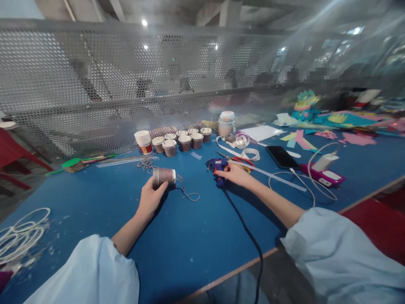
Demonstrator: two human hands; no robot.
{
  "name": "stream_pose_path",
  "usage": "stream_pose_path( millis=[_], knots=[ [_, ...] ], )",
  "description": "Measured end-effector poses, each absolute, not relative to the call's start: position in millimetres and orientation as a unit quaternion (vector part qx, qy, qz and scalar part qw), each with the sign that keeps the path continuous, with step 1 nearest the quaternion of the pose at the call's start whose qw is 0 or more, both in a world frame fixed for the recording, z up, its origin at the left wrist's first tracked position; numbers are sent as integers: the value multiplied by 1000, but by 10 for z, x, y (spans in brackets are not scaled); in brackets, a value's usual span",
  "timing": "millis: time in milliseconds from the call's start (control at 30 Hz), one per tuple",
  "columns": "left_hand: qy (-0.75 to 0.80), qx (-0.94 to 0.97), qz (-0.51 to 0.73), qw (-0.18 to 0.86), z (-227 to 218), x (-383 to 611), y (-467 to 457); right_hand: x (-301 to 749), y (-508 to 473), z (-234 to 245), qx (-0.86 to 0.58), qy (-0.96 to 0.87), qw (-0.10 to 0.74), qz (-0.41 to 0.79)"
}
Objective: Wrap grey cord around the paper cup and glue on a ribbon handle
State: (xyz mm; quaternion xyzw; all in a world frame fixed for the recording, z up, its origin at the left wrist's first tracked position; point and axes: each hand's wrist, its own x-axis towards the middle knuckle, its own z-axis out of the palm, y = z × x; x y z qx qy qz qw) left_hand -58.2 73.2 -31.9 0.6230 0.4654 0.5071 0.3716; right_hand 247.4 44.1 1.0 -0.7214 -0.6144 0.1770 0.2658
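Note:
My left hand (151,196) is closed round a small paper cup (164,176) wound with grey-brown cord, tipped on its side with its white end to the right. A loose tail of grey cord (190,195) trails from it onto the blue table (190,245). Over to the right, my right hand (233,174) grips a blue glue gun (217,166), nozzle pointing left. A long clear glue stick (275,175) extends behind the gun, and its black cable (245,228) runs over the table's front edge. Behind the gun lie orange-handled scissors (242,162).
Several cord-wrapped cups (185,142) and a stack of paper cups (143,141) stand at the back, near a lidded jar (226,123). On the right are a black phone (282,157), a purple power strip (325,175) and coloured paper scraps (299,139). White cord (23,236) lies coiled left.

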Motion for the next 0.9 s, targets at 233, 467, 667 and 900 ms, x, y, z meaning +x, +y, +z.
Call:
stream_pose_path(
  millis=[233, 467, 667, 900],
  knots=[
    [483, 636, 475, 369, -295, -569, 702, 2313, 557, -135, -686, -627, 323, 177],
    [490, 655, 462, 342, -282, -552, 681, 2259, 665, -273, -657, -625, 359, 221],
    [499, 669, 449, 319, -244, -544, 645, 2327, 579, -259, -616, -630, 388, 272],
    [514, 668, 457, 284, -289, -582, 667, 2181, 363, -184, -555, -616, 424, 363]
  ],
)
